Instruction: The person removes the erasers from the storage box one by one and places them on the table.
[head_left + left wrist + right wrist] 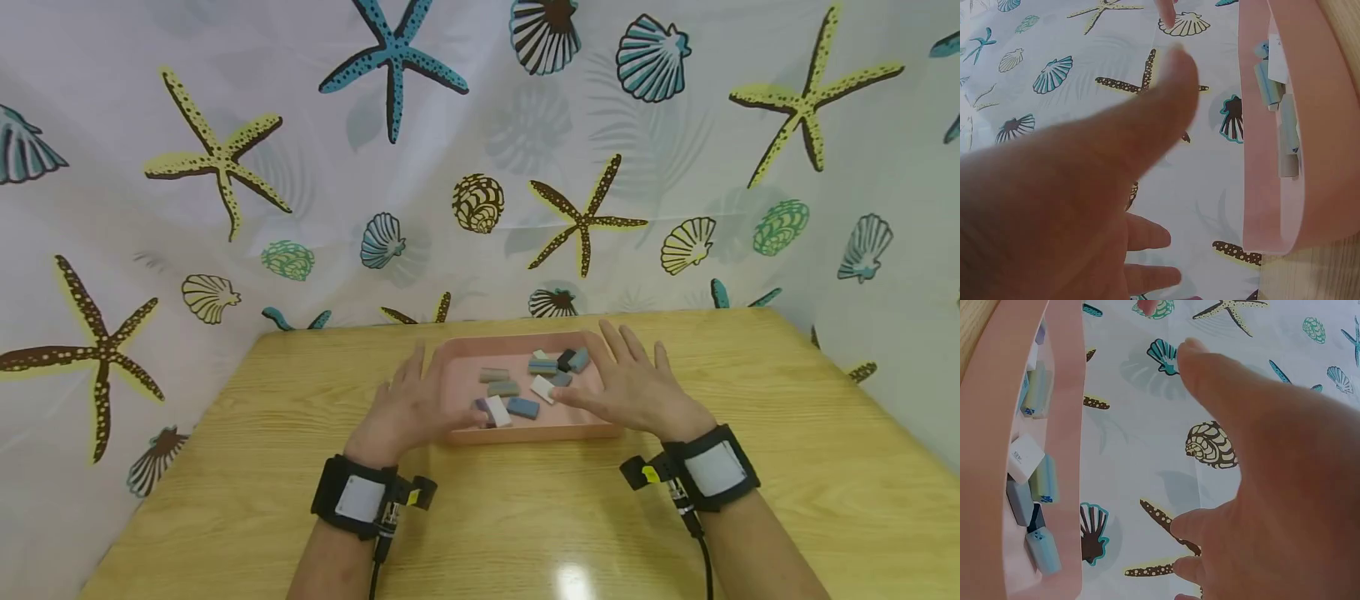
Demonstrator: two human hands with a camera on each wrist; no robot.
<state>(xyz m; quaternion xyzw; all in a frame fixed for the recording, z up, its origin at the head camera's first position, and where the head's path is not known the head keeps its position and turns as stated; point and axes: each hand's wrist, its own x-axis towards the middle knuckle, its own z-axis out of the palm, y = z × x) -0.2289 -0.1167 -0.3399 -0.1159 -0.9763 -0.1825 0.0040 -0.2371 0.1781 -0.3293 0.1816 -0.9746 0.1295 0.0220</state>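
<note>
A shallow pink tray point(528, 434) stands on the table with several small eraser-like blocks in it. Among them are a white block point(498, 412), a blue block point(522, 407), a striped block point(543, 367) and a dark block point(566, 360). My left hand point(401, 412) is held at the tray's left side, fingers spread and holding nothing. On the opposite side, my right hand point(637, 392) is likewise spread, overlapping the tray's right edge in the head view. Both thumbs point inward. In the right wrist view, a white eraser point(1025, 458) with printing leans among the others.
The wooden table point(510, 508) runs back to a white cloth point(435, 292) printed with starfish and shells, which also hangs along both sides. Each wrist wears a black strap with a small camera, and a cable point(707, 560) trails from the right one.
</note>
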